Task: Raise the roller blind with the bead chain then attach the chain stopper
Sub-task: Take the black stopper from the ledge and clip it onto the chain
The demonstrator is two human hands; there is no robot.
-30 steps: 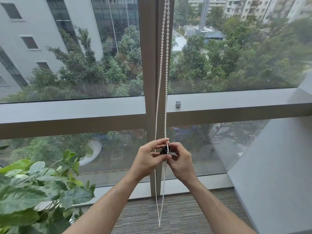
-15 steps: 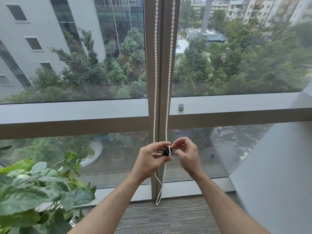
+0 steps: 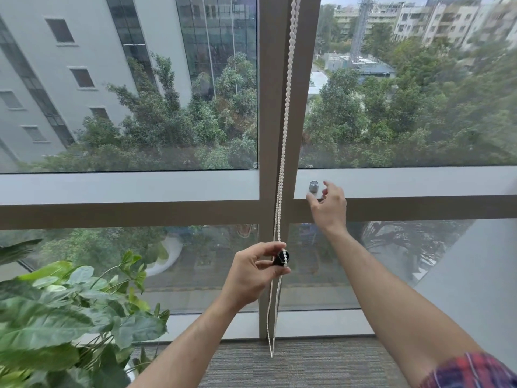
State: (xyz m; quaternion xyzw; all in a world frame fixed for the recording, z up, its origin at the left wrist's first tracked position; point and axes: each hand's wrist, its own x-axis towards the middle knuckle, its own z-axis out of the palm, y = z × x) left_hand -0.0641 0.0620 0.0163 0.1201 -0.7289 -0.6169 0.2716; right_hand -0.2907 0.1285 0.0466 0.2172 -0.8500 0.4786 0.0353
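Pinching black stopper [image 3: 282, 258] on bead chain [image 3: 285, 130], left hand [image 3: 256, 271], right hand [image 3: 330, 207] spread (unlabelled cap [image 3: 314, 186])

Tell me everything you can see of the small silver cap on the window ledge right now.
The silver cap is a small, short cylinder, metallic-looking, with faint ribbing around its side. It stands upright on the grey window ledge, just right of the vertical frame post and the bead chain. The right hand is open around it, fingers spread close by, but actual contact cannot be told. The left hand is well below, holding the black stopper.
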